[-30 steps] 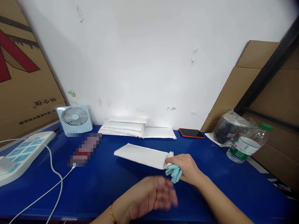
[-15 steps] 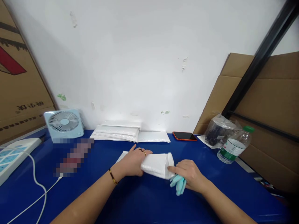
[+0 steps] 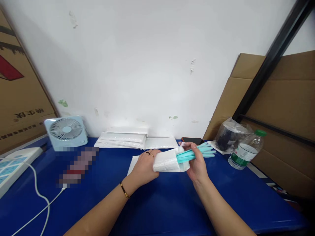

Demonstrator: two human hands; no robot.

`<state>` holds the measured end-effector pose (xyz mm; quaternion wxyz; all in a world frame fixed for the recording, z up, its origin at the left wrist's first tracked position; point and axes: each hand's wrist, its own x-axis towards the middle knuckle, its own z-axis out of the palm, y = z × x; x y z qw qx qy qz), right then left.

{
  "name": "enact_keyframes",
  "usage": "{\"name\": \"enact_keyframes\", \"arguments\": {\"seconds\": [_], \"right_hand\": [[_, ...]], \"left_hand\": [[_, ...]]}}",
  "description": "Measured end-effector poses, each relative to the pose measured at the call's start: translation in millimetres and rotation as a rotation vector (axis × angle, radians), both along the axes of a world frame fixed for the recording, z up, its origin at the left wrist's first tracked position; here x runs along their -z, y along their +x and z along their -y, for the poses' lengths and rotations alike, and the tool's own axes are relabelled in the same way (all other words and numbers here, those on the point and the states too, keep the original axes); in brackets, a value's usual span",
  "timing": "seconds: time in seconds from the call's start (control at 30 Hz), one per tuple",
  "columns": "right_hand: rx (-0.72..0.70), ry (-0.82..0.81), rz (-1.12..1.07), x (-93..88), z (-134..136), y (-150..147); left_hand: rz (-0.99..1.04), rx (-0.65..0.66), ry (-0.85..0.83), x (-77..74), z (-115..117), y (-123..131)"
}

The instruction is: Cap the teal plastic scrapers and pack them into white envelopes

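My left hand [image 3: 147, 166] is closed around a white padded envelope [image 3: 165, 162], whose mouth faces right. The envelope's other end [image 3: 133, 163] shows to the left of that hand. A bundle of long, thin teal pieces with rounded, flattened ends [image 3: 206, 150] lies partly inside the mouth and sticks out to the right; I cannot make out their exact kind. My right hand [image 3: 199, 165] is closed around this bundle at the mouth, thumb on top, its other fingers partly hidden. Some clear or white plastic [image 3: 181, 146] shows beside the envelope's far edge.
White envelopes lie stacked [image 3: 120, 139] along the wall on the blue table [image 3: 157, 209]. Behind my right hand is a phone [image 3: 190, 141]. A water bottle [image 3: 246, 152] and a bagged dark item [image 3: 227, 136] stand right; a fan [image 3: 66, 131] and power strip [image 3: 18, 167] are left.
My right hand has turned and risen, and the teal bundle now points right with one end in the envelope's mouth. The envelope has come up slightly with my left hand.
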<state>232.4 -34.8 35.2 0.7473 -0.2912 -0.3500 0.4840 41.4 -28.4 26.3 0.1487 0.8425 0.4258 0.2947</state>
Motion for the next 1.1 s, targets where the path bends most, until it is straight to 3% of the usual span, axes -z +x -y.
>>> {"name": "enact_keyframes", "arguments": {"seconds": [0.1,0.27,0.4,0.53,0.63,0.7,0.8,0.9,1.0,1.1], "right_hand": [[-0.068,-0.060,0.228,-14.9,0.0,-12.8],[-0.217,-0.064,0.780,-72.4,-2.9,-24.3],[-0.289,-0.021,1.005,-112.1,-6.0,-23.9],[-0.362,0.116,1.111,-133.0,-10.5,-16.2],[-0.412,0.296,1.245,-136.3,-16.9,-7.1],[-0.335,0.431,1.294,-131.6,-20.0,-2.8],[0.052,0.634,1.266,-116.9,-18.9,-1.7],[0.347,0.849,1.358,-103.8,-12.4,-5.0],[0.281,1.007,1.564,-102.5,-6.8,-10.1],[0.084,0.961,1.695,-111.4,-3.6,-14.1]], "left_hand": [[0.190,0.018,-0.049,-4.4,-3.1,4.3],[0.490,0.124,-0.254,-11.8,-13.2,13.9],[0.702,0.269,-0.420,-17.7,-17.3,12.9],[0.812,0.353,-0.564,-13.5,-20.5,3.5],[0.846,0.492,-0.672,-12.1,-20.9,-5.3],[0.848,0.614,-0.710,-14.2,-19.0,-9.7],[0.885,0.634,-0.698,-16.0,-14.5,-12.9],[0.965,0.464,-0.602,-11.9,-11.4,-14.2],[0.981,0.368,-0.501,-6.2,-10.3,-16.0],[0.923,0.397,-0.461,-3.6,-9.2,-17.4]]}}
